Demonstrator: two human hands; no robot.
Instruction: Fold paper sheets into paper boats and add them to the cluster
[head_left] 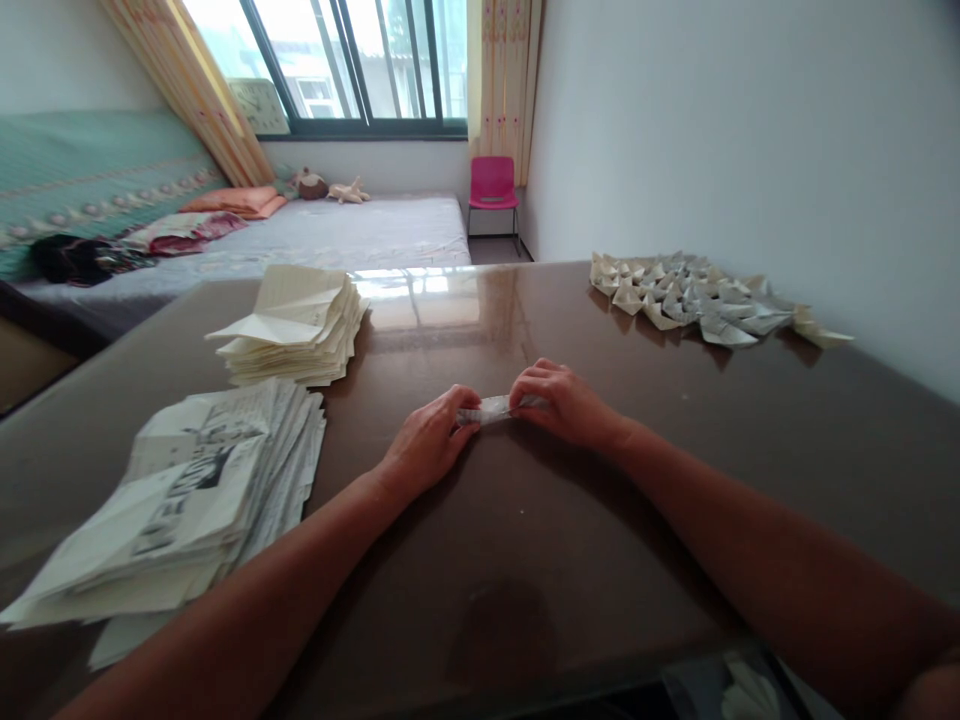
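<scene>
A small folded piece of paper [495, 408] is held between my two hands, low over the middle of the brown table [600, 590]. My left hand [435, 432] pinches its left end. At the other end, the fingers of my right hand [564, 400] are closed on it. Only the whitish middle of the paper shows; my fingers cover both ends, so its full shape is hidden.
Left of my hands lie a stack of newspaper sheets [217, 480] and, behind it, a stack of cream paper [300, 320]. Several folded paper boats [690, 300] stand at the back right by the wall. Beyond are a bed [390, 230] and a pink chair [493, 183].
</scene>
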